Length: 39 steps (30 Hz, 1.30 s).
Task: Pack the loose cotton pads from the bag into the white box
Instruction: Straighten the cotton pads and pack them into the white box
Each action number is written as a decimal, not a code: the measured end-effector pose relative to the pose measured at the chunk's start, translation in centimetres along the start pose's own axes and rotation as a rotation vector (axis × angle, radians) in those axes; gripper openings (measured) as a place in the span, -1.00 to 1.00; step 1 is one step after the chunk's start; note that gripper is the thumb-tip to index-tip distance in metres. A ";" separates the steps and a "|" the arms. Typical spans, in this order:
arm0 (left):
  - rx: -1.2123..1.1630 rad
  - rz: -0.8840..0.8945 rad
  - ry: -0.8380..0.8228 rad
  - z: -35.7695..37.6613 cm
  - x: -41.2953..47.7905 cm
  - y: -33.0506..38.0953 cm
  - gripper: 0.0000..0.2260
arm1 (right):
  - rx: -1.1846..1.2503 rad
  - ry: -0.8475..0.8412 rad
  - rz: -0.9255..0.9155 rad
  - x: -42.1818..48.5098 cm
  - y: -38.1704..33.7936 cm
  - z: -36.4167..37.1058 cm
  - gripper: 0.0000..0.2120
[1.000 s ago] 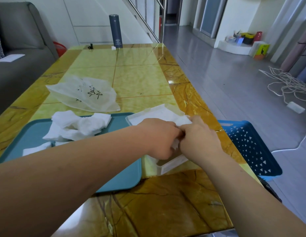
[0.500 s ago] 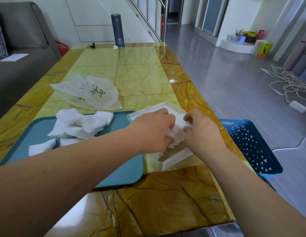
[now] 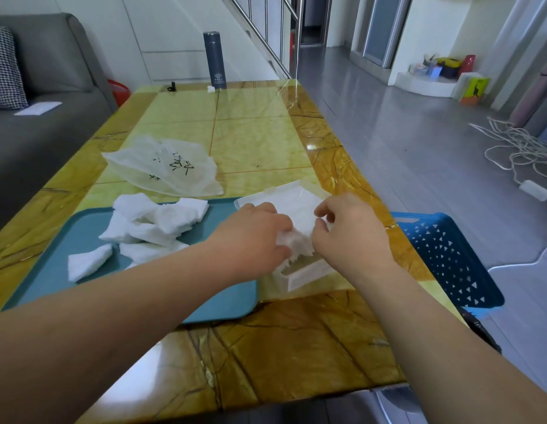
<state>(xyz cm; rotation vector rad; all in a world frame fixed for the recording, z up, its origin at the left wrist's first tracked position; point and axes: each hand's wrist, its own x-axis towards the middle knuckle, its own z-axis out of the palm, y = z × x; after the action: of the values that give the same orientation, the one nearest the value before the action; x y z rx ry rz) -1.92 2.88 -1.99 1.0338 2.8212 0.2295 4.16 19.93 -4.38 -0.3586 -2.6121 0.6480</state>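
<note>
— At the yellow table's right edge, what have the hands got?
— Both the left hand and right hand curl their fingers round one wad of cotton pads, held over the open white box, just beside a teal tray.
— And the rest?
— More loose cotton pads lie heaped on the tray; the clear plastic bag lies behind it. A blue basket stands on the floor, right.

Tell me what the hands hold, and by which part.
The cotton pads over the white box: left hand grips their left side, right hand pinches their right edge.
</note>
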 end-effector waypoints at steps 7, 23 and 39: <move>-0.043 -0.004 0.024 -0.2 1.9 -1.1 -0.68 | 0.017 -0.252 0.030 -0.3 -0.8 0.5 -0.92; -0.329 -0.087 0.361 0.2 -8.3 -7.7 -0.66 | 0.080 -0.245 -0.172 -1.8 -12.3 3.7 -0.81; -0.141 -0.557 0.251 1.9 -14.8 -19.7 -0.70 | 0.124 -0.556 -0.394 -4.9 -17.1 11.9 -0.50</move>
<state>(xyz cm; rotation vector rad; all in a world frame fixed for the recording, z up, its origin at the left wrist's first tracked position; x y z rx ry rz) -2.78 -21.46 -6.48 0.1770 3.1149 0.5113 0.52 -0.97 -7.15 0.4298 -3.0018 0.8535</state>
